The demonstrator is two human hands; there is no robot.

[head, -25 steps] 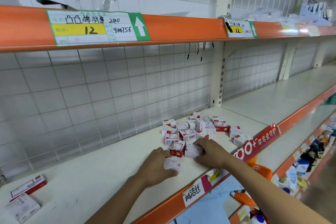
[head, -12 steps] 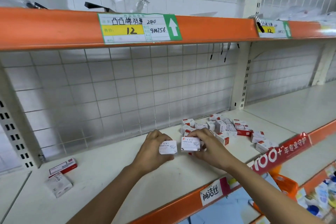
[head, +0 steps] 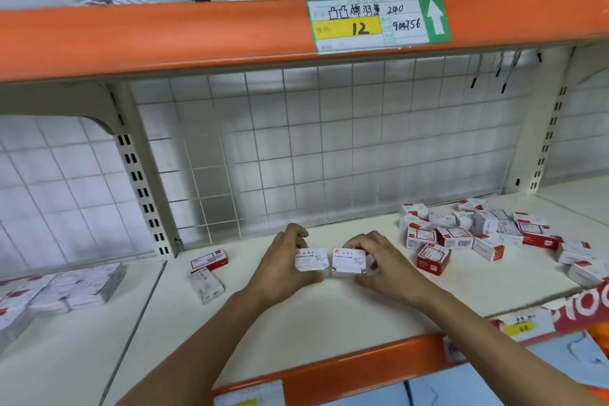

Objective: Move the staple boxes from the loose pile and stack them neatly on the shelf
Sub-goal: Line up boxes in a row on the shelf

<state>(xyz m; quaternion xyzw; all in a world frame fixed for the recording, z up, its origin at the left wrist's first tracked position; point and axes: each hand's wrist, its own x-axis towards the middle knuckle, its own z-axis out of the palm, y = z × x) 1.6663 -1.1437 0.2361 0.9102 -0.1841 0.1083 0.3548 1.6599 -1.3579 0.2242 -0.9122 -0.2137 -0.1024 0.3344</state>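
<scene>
The left hand [head: 283, 265] grasps one small white box [head: 310, 259] and the right hand [head: 384, 265] grasps a second white box [head: 349, 260]. Both boxes have "PAPER CLIPS" printed on the face, w/ the printed side turned to the person. The fingers curl round the outer ends, thumbs below, so the inner ends stay free. I think this is the reason for such a grip: the two boxes can be brought edge to edge and squared before they are set down as a pair. They are just beside each other, almost touching, a little above the shelf [head: 296, 316], approx. in the middle of the bay.

The loose pile [head: 478, 234] lies to the right on the same shelf, near the back grid: many red-and-white boxes in disorder, some tilted, some on their side. It is well apart from the hands, so the pile is hardly reduced and most of the task remains, in my judgement.

To the left of the hands lie two flat packs [head: 207, 272], one red-edged and one white, near the upright post [head: 145, 181]. Further left, in the next bay, a wrapped bundle of packs [head: 75, 287] lies flat.

The shelf surface is cream-white metal w/ an orange front rail. Behind is a white wire grid panel [head: 329, 142]. The upper shelf has an orange rail too, w/ a price label [head: 379, 23] showing "12" and a green arrow.
</scene>
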